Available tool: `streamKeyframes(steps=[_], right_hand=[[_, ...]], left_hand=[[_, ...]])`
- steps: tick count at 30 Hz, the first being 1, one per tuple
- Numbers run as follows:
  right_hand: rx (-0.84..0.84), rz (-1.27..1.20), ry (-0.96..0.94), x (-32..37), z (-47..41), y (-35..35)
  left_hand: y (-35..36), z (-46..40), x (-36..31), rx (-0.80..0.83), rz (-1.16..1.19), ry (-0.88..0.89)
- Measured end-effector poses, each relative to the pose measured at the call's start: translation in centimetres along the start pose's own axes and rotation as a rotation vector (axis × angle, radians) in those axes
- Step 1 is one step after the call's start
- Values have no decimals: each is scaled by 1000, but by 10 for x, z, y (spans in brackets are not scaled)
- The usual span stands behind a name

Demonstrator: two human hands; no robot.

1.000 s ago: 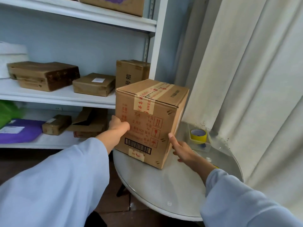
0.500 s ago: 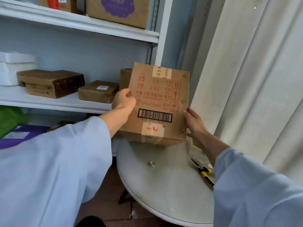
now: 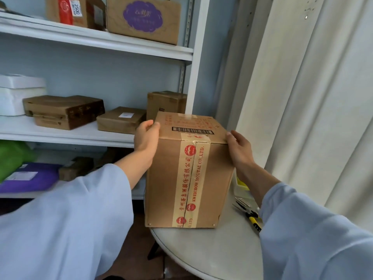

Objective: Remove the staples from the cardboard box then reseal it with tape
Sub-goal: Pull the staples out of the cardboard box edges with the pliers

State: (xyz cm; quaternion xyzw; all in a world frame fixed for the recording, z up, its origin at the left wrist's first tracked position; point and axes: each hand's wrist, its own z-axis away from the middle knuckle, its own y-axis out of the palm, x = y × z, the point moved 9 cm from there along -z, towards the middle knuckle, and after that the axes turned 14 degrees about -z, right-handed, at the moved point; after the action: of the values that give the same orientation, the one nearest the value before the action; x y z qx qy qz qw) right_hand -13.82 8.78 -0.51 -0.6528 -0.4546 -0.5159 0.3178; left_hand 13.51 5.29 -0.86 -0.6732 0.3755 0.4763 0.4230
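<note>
White shelving (image 3: 96, 136) stacked with brown parcels fills the wall ahead of you, a pale curtain (image 3: 302, 98) hangs to your right, and the round white tabletop (image 3: 212, 249) sits below.

You have the cardboard box (image 3: 167, 178) standing on the tabletop near its left edge, turned so a taped seam faces you. Your left hand (image 3: 145, 140) grips the upper left corner, its fingers out of sight behind the box and the thumb on the top edge. Your right hand (image 3: 239, 150) lies against the upper right edge, fingers pressed together and fairly straight along the side.

By my reading you are near the very start. The printed tape strip (image 3: 191, 182) runs unbroken down the facing side and over the top, though a dark line along its middle suggests the flap seam beneath. Small bright dots at the lower left corner (image 3: 149, 224) and lower right corner (image 3: 214, 225) may be staples; they are too small to be sure. If so, none has been pulled yet.

The yellow-handled pliers (image 3: 249, 214) lie on the tabletop just right of the box, untouched. Something yellow (image 3: 241, 183) shows behind your right wrist; I cannot tell what it is. Staple removal and resealing both remain.
</note>
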Motion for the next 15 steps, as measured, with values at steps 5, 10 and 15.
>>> streamKeyframes(steps=[5, 10, 15], right_hand=[[-78, -119, 165, -29, 14, -8], [-185, -175, 424, -95, 44, -20], [-138, -118, 526, -125, 66, -19]], left_hand=[[-3, 33, 19, -134, 47, 82], [14, 57, 54, -140, -121, 92], [27, 83, 111, -40, -294, -83]])
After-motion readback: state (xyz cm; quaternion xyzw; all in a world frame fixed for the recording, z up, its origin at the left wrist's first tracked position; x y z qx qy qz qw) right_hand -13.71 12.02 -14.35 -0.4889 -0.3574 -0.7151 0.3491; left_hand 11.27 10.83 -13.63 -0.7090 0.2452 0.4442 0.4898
